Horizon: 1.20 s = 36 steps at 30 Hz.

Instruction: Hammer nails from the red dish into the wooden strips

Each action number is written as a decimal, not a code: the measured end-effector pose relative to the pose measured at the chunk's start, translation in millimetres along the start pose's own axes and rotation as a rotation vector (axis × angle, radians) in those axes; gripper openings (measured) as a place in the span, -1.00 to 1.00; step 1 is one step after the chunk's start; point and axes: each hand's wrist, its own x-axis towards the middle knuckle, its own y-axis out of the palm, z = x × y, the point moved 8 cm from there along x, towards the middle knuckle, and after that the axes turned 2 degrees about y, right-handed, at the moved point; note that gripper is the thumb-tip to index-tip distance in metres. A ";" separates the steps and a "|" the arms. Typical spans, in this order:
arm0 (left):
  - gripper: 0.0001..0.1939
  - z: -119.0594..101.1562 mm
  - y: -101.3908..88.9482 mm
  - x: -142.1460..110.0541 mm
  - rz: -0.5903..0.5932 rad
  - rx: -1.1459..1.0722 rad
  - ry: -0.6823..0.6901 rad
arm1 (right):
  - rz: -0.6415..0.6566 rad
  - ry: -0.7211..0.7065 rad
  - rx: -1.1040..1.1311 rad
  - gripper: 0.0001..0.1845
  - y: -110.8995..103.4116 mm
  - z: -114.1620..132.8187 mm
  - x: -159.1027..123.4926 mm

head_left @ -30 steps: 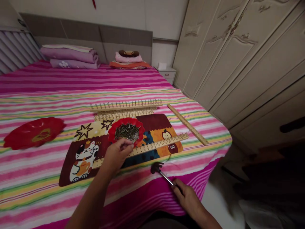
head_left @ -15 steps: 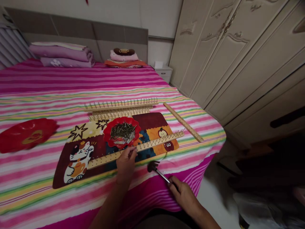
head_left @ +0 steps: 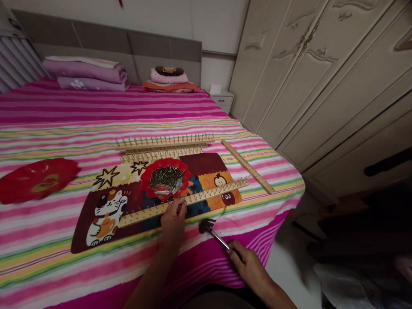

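My left hand (head_left: 174, 219) is closed in a pinch over the middle of a wooden strip (head_left: 141, 214). What its fingertips hold is hidden or too small to make out. Rows of thin nails stand up from the strip to the right of that hand; small holes show on its left part. My right hand (head_left: 246, 259) is wrapped around the handle of a claw hammer (head_left: 218, 238), its dark head low over the bed in front of the strip. Just behind the strip, a red scalloped bowl (head_left: 144, 183) holds a pile of loose nails (head_left: 167, 179).
The strip and bowl lie on a patterned mat (head_left: 83, 214) on a striped bed (head_left: 38, 231). Behind them are nail-studded strips (head_left: 164, 141). Another strip (head_left: 247, 166) lies right, near the bed's edge. A red tray (head_left: 19, 180) is at left. Wardrobes (head_left: 305, 86) stand right.
My left hand has shifted very slightly right along the strip, still pinched. The hammer and my right hand have hardly moved. The view has tilted a little.
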 end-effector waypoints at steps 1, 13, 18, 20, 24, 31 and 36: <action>-0.77 -2.3 -0.3 0.1 -0.007 0.026 0.031 | -0.004 -0.006 0.023 -0.71 -2.0 4.5 -0.6; -0.84 -18.5 1.8 -2.5 -0.056 0.200 0.324 | -0.209 -0.271 -0.049 -0.78 -53.0 119.9 28.8; -0.85 -14.2 3.1 -1.2 -0.044 0.203 0.303 | -0.115 -0.230 -0.174 -0.78 -43.3 115.0 31.1; -0.84 -13.0 4.2 -1.7 -0.024 0.182 0.278 | -0.116 -0.234 -0.123 -0.78 -43.9 108.4 22.2; -0.82 -18.3 -6.5 -3.7 0.012 0.146 0.221 | -0.061 -0.159 -0.036 -0.74 -34.0 71.4 3.9; -0.78 -51.3 -64.0 46.9 0.000 0.500 0.223 | 0.033 0.001 -0.034 -0.70 1.9 -3.9 -4.0; -0.78 -31.5 -40.3 97.1 0.417 0.973 0.154 | 0.052 0.021 -0.032 -0.70 7.5 -10.7 1.2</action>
